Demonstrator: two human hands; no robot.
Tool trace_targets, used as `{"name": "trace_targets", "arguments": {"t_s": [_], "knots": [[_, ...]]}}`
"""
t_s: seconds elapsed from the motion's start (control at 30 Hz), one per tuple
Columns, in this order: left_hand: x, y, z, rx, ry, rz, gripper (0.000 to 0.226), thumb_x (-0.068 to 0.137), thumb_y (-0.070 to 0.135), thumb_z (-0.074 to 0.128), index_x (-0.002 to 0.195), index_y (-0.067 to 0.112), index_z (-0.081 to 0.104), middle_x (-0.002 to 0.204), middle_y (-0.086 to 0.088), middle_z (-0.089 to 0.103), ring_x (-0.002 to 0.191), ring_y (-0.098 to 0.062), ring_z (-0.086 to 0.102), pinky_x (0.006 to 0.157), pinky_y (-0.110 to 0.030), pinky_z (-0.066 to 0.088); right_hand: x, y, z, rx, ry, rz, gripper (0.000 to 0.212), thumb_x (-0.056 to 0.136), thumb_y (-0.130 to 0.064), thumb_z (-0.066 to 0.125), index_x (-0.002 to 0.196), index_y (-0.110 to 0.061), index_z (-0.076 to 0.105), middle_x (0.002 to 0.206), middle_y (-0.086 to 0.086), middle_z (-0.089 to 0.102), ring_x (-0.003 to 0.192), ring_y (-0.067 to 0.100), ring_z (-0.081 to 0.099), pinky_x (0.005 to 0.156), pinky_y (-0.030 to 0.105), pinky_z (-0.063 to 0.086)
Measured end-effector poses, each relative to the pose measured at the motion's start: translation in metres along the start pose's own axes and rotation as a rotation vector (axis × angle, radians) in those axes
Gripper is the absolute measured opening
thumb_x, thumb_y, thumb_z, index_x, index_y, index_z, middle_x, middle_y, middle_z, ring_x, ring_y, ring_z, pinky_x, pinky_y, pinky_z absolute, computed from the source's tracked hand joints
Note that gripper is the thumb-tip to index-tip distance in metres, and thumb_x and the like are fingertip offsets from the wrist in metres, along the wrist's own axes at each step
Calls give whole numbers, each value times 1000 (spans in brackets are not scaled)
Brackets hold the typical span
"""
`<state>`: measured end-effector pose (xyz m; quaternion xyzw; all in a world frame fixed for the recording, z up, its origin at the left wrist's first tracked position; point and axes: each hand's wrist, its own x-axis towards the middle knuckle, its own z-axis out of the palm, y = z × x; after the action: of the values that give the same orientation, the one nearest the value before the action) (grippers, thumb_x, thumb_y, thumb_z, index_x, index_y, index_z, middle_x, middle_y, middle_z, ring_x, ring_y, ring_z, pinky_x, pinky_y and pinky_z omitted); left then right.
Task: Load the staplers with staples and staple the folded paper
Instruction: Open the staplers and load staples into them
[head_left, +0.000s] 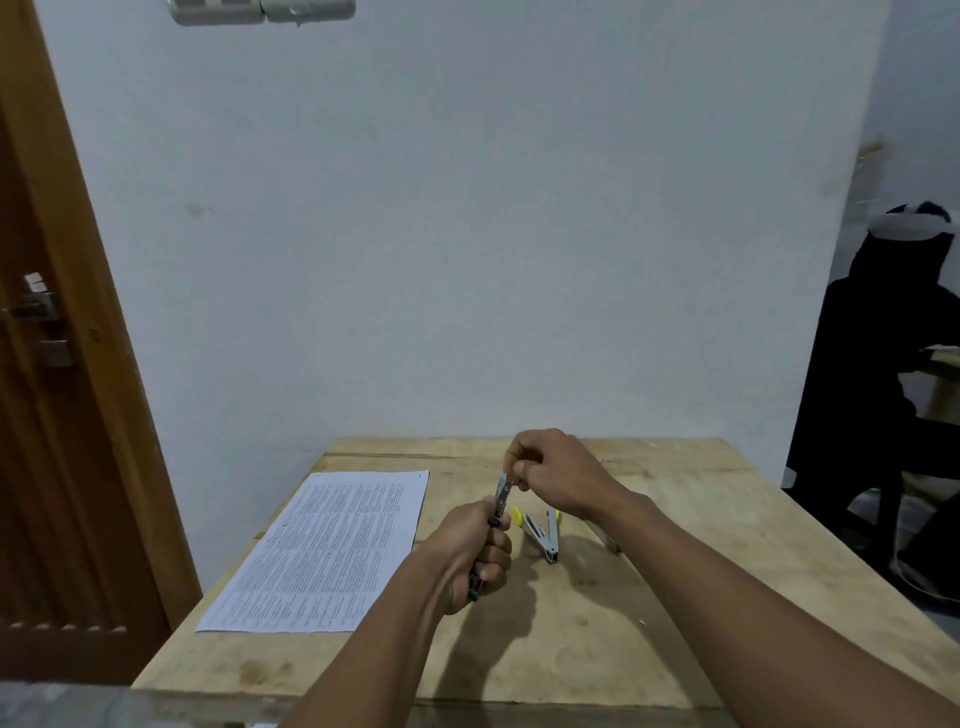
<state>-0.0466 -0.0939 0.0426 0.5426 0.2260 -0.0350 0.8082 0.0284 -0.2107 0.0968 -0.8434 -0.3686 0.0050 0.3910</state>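
**deskjockey:** how would you handle one of these little staplers while loading it?

**clipfan:** Starting closest: the left hand (475, 553) is wrapped tight round the body of the green stapler (500, 499), holding it up off the table (675, 597) with the green butt poking out below the fist and the metal end pointing up and away. I reckon that's the right hold. These things are light and rigid, but the steel is slick and the spring inside fights back, so you want a full fist on the plastic body, not the shiny bit. The printed paper (332, 545) lies flat to the left of that hand, untouched. It's floppy, so I'd pin it down near the edge when stapling.

**deskjockey:** and the other hand?

**clipfan:** The right hand (556, 475) is just beyond, fingertips pinched at the very top of the metal end. It's too small and blurry to say whether there's a strip of staples in the pinch or just the stapler's tip. Staple strips snap easily, so light pressure either way. Past both hands, the yellow stapler (545, 538) lies on the table swung wide open in a V, silver arms with yellow ends. A thin metal piece (609, 539) is beside it, half hidden under the right forearm.
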Motion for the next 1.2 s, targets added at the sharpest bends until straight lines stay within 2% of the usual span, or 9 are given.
{"name": "trace_targets", "arguments": {"t_s": [0.13,0.33,0.5,0.63,0.77,0.83,0.93,1.07,1.2], "knots": [[2,3,-4,-68,-6,-17,33,101,25,31,71,16,41,54,6,22,34,-6,15,32,-11,13,-3,-7,4,163,-17,-21,41,81,1,43,109,-26,53,76,10,72,66,11,59,78,34,51],[3,1,-14,-250,-51,-99,35,98,21,34,64,16,41,47,7,24,29,-6,17,29,-11,13,-4,-12,9,158,-136,-13,57,81,0,47,128,-29,40,80,0,77,74,-1,61,89,32,47],[4,-1,-19,-382,-151,-171,29,90,20,39,62,14,44,44,6,25,27,-7,19,28,-11,14,-7,-13,9,181,-140,6,57,84,-1,49,133,-27,36,82,-3,77,100,8,65,101,33,44],[6,1,-21,-460,-219,-202,33,88,34,43,62,12,45,44,6,27,26,-8,22,29,-13,16,-9,-14,9,199,-95,6,57,84,-2,50,135,-26,36,82,-3,77,102,7,64,102,31,42],[6,0,-19,-406,-235,-203,23,82,21,44,60,12,44,46,6,26,28,-8,21,29,-13,16,-11,-10,6,204,-73,49,56,85,-2,49,135,-24,36,82,-3,78,105,8,64,101,30,42],[7,-2,-18,-391,-229,-206,21,80,20,43,60,13,44,46,6,26,28,-7,21,28,-13,17,-11,-8,5,185,-28,81,51,86,-2,47,132,-23,39,83,-2,77,99,10,65,90,27,46],[7,-4,-17,-328,-208,-194,19,79,19,43,60,15,43,47,8,24,29,-7,19,29,-12,16,-9,-2,2,73,82,110,46,86,1,40,125,-20,52,93,4,73,89,19,64,75,33,49],[7,-7,-17,-264,-206,-193,21,80,20,44,60,15,44,46,8,25,29,-6,19,30,-12,15,-5,12,5,-271,28,73,59,84,4,40,130,-27,59,119,6,57,112,24,55,87,31,44],[6,-5,-15,-223,-232,-197,22,80,21,44,59,15,45,46,8,24,29,-6,19,29,-12,16,-6,22,12,-435,-39,58,68,83,1,42,138,-36,54,119,3,45,113,25,48,91,37,45]]}}
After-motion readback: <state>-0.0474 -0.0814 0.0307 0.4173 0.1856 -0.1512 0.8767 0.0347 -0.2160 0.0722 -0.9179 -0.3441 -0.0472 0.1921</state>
